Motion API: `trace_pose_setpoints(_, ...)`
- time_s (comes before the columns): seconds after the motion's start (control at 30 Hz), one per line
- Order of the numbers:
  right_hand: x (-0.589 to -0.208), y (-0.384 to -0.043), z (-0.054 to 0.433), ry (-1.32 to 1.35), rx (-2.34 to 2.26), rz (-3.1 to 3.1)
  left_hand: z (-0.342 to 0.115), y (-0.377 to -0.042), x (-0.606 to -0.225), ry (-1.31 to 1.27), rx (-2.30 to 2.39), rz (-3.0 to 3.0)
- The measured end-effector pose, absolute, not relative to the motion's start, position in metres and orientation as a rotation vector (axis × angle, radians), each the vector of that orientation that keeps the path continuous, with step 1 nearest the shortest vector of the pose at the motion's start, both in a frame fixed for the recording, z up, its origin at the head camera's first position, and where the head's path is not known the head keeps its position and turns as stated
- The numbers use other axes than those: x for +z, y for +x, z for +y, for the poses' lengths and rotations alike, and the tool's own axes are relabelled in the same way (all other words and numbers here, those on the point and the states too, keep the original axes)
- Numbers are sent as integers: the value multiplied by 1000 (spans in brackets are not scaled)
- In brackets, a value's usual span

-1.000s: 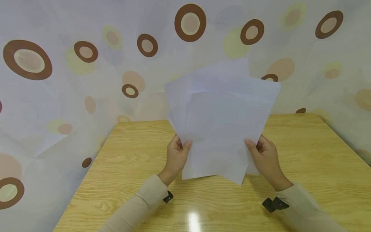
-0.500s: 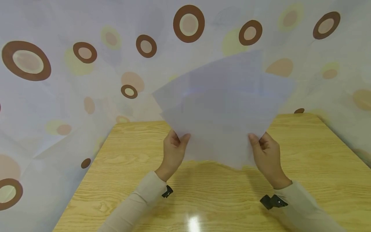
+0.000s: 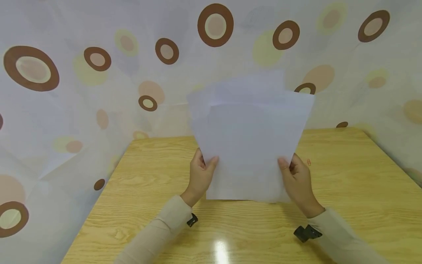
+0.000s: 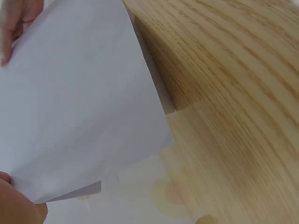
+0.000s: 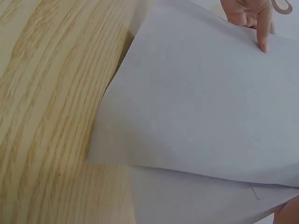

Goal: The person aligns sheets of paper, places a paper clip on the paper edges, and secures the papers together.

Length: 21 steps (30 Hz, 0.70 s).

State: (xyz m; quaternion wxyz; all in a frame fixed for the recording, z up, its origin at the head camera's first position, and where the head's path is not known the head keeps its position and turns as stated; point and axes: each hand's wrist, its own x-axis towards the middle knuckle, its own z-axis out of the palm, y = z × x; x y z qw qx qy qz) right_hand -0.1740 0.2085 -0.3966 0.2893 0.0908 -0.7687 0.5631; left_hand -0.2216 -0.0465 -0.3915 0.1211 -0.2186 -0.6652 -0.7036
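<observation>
Several sheets of blank white paper [image 3: 247, 146] stand upright over the table, held between both hands. Their tops fan out unevenly, while the lower edges lie nearly level. At the left side, my left hand [image 3: 199, 178] grips the sheets with its thumb on the near face and its fingers behind. My right hand [image 3: 299, 183] pinches the right side in the same way. The left wrist view shows the lower part of the front sheet [image 4: 88, 93] close up. From the right wrist, a second sheet [image 5: 187, 196] shows offset beneath the front one.
Under the hands is a wooden table [image 3: 148, 183] with a glare spot near its front. A small red paper clip [image 3: 308, 162] lies right of the right hand. Behind stands a wall covering [image 3: 184, 22] with round brown and yellow patterns.
The sheets fanned wider and rose half a second ago, then came lower and closer together. Their bottom edges are more even than one second ago. The right hand has shifted left, revealing the red paper clip.
</observation>
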Motion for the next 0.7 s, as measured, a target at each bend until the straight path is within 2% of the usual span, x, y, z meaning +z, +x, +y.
trace_pose_setpoints(0.7,-384,-171,207,336,1469,-1911,-43,-218,-373,-726,-2098,-1809)
